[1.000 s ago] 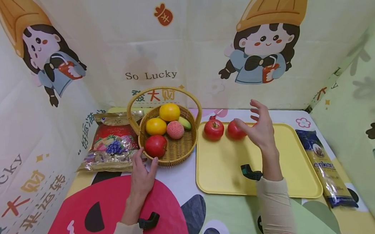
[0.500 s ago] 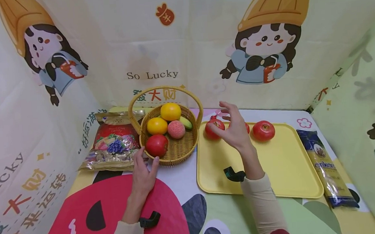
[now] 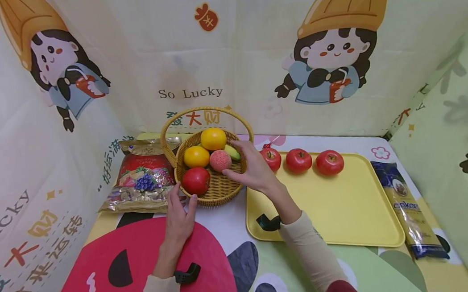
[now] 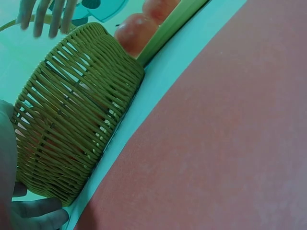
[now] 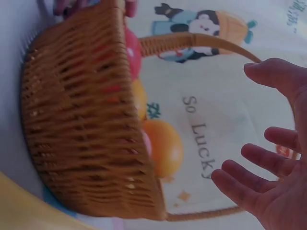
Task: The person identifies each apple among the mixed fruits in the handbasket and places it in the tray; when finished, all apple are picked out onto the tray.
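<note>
A wicker basket (image 3: 225, 189) with a tall handle holds a red apple (image 3: 196, 181), two orange fruits (image 3: 196, 157), a rough pink fruit (image 3: 220, 160) and a green-yellow fruit (image 3: 232, 153). My left hand (image 3: 179, 221) touches the basket's front left side, thumb and fingers spread along the wicker. Over the basket's right rim hovers my right hand (image 3: 257, 167), thumb and fingers apart, near the pink fruit. Nothing lies in its grasp; the right wrist view shows the spread fingers (image 5: 261, 160) beside the basket wall (image 5: 86, 129).
On the yellow tray (image 3: 322, 212), three red apples (image 3: 298, 161) sit in a row along the back. A candy bag (image 3: 143, 178) lies left of the basket. A blue and gold packet (image 3: 408, 211) is right of the tray. Patterned cloth walls (image 3: 253, 64) stand behind.
My right hand has moved left from above the tray's apples to the basket's right rim, uncovering the apples. My left hand has stayed at the basket's side.
</note>
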`<state>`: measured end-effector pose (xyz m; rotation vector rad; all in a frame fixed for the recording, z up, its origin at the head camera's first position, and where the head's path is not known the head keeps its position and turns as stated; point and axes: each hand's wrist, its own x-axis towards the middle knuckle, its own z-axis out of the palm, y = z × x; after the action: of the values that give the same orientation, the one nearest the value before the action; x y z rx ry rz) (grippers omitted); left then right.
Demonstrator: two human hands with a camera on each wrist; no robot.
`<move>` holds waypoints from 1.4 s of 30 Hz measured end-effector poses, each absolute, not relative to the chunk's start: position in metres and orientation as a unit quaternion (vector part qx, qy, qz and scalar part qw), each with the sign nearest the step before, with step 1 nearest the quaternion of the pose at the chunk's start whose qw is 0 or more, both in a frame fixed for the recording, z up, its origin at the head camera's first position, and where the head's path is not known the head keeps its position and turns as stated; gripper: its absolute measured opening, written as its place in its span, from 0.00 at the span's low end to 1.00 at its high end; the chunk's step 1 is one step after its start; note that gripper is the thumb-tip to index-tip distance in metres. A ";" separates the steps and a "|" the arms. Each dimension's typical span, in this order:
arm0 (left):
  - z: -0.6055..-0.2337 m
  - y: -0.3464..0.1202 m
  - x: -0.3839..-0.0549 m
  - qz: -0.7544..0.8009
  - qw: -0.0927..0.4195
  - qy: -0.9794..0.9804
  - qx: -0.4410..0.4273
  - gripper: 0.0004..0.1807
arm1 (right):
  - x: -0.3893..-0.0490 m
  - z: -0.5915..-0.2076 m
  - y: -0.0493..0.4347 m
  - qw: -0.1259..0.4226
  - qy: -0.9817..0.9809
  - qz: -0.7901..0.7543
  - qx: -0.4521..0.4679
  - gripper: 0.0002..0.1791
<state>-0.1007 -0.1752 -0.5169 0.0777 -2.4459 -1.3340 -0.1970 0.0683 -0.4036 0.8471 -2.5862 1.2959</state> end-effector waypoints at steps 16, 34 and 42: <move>-0.516 -0.176 -0.100 -0.466 0.181 -0.866 0.028 0.35 | -0.210 -0.436 0.009 -0.018 -0.871 0.367 0.327 0.43; -0.516 -0.175 -0.099 -0.449 0.202 -0.870 0.015 0.30 | -0.215 -0.452 -0.021 -0.102 -0.894 0.287 0.327 0.39; -0.516 -0.175 -0.100 -0.449 0.201 -0.870 0.020 0.30 | -0.217 -0.456 -0.026 -0.125 -0.900 0.270 0.320 0.43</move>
<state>-0.0996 -0.1750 -0.5162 0.0547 -2.4306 -1.2553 -0.2169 -0.0264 -0.4563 1.0934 -3.0757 0.9220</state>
